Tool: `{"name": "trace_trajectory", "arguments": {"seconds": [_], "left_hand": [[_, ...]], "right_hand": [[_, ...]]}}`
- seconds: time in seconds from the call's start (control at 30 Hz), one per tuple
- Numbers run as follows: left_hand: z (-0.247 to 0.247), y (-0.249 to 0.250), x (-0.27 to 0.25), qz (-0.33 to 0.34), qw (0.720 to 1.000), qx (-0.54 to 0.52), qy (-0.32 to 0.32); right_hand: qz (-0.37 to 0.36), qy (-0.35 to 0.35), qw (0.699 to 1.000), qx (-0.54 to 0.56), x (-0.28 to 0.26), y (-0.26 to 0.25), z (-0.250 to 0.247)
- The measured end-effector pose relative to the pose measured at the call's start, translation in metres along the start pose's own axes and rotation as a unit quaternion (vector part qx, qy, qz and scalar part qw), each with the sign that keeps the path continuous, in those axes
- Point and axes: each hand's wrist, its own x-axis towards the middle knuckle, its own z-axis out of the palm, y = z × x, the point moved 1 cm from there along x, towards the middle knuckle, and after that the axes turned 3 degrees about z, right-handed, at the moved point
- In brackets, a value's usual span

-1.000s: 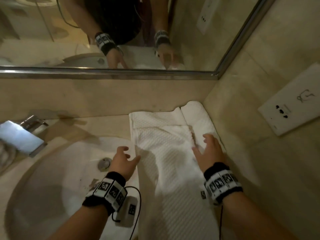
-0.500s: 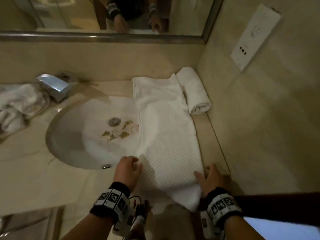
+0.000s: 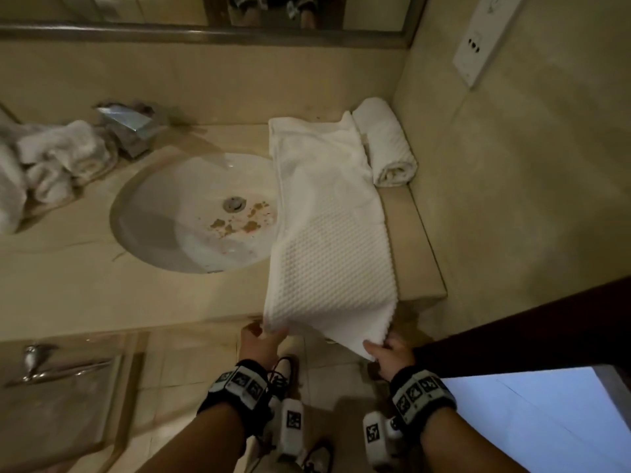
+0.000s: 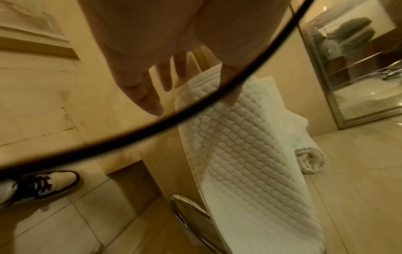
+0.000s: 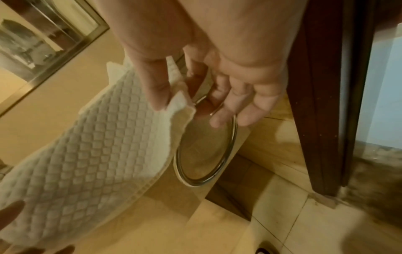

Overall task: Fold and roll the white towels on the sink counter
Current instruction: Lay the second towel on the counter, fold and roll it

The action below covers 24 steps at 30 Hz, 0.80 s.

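A long white waffle towel (image 3: 327,233) lies folded lengthwise along the counter (image 3: 85,288) right of the basin, its near end held out past the front edge. My left hand (image 3: 263,339) pinches the near left corner; in the left wrist view the thumb lies on the towel (image 4: 245,163). My right hand (image 3: 386,349) pinches the near right corner (image 5: 180,103) between thumb and forefinger, the other fingers loose. A rolled white towel (image 3: 386,145) lies against the right wall beside the long one.
The oval basin (image 3: 191,213) has brown stains near its drain. A chrome tap (image 3: 129,128) and a heap of crumpled white towels (image 3: 51,158) sit at the left. A chrome ring (image 5: 206,146) hangs under the counter. A dark door frame (image 3: 529,326) stands at the right.
My hands slid down the towel from its middle to its near end, took the two corners and pulled that end out past the counter edge. The view has drawn back.
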Motion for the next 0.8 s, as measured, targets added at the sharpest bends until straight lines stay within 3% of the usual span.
{"name": "trace_trajectory", "arguments": {"seconds": [0.17, 0.33, 0.47, 0.57, 0.6, 0.67, 0.73, 0.8], "left_hand": [[0.0, 0.002, 0.0, 0.005, 0.999, -0.017, -0.038], [0.0, 0.004, -0.011, 0.022, 0.996, -0.08, -0.034], [-0.003, 0.017, -0.026, 0.133, 0.991, 0.005, 0.002], [-0.008, 0.027, -0.038, 0.23, 0.967, 0.09, -0.067], [-0.011, 0.03, -0.039, 0.226, 0.965, 0.098, -0.094], [-0.017, 0.034, -0.038, 0.154, 0.97, 0.06, -0.18], [-0.025, 0.037, -0.037, 0.1, 0.957, 0.055, -0.268], [-0.03, 0.042, -0.037, 0.139, 0.923, 0.196, -0.301]], "right_hand": [[0.03, -0.037, 0.991, 0.122, -0.009, 0.0, -0.006], [-0.1, 0.011, 0.98, 0.17, -0.025, -0.006, -0.017], [-0.116, -0.037, 0.975, 0.185, -0.034, -0.014, -0.028], [-0.081, -0.113, 0.96, 0.241, -0.034, -0.019, -0.04], [-0.082, -0.137, 0.957, 0.241, -0.035, -0.02, -0.045], [-0.088, -0.165, 0.957, 0.22, -0.035, -0.022, -0.051], [-0.089, -0.159, 0.964, 0.195, -0.032, -0.022, -0.053], [-0.095, -0.13, 0.972, 0.169, -0.028, -0.024, -0.053]]}}
